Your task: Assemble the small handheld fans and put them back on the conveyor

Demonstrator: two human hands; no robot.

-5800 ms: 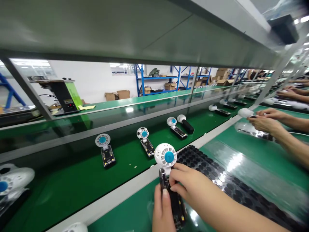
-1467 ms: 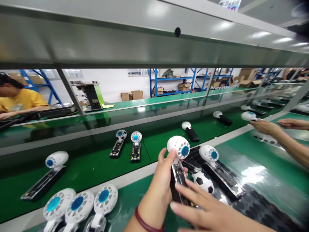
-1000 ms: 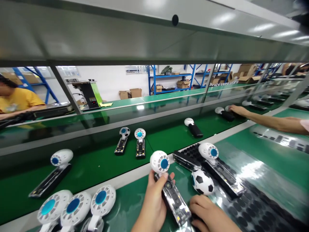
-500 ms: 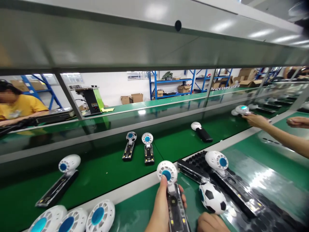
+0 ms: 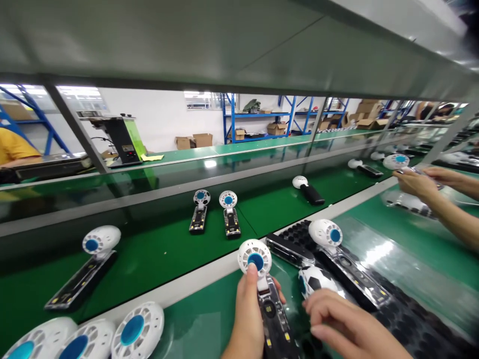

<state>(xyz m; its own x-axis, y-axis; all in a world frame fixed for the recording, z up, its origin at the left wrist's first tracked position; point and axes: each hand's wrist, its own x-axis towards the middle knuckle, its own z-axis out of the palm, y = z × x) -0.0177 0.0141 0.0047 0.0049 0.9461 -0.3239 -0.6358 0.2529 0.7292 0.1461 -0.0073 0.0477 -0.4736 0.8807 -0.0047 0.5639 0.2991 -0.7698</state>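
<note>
Left hand (image 5: 249, 309) clamped round the handle of a small hand fan (image 5: 262, 294), thumb pressed up against the blue hub, circuit board in the open handle still bare. Held just above the near desk (image 5: 202, 319), close to the pale rail of the conveyor belt (image 5: 149, 259). Right hand (image 5: 344, 326) hovering alongside, fingers (image 5: 318, 311) loosely spread and gripping nothing, just in front of the football-patterned cover (image 5: 316, 281). Judging by that exposed board, only partway through: no cover on the handle yet. Beside it, another uncovered fan (image 5: 337, 249) lying on the tray of black pads (image 5: 411, 319), also waiting. More fan heads (image 5: 130, 329) queued at lower left. On the belt, two open units (image 5: 215, 214) riding together, a closed black-handled one (image 5: 309, 189) farther along. Far right, a co-worker's hands (image 5: 419, 182) busy on another fan.
</note>
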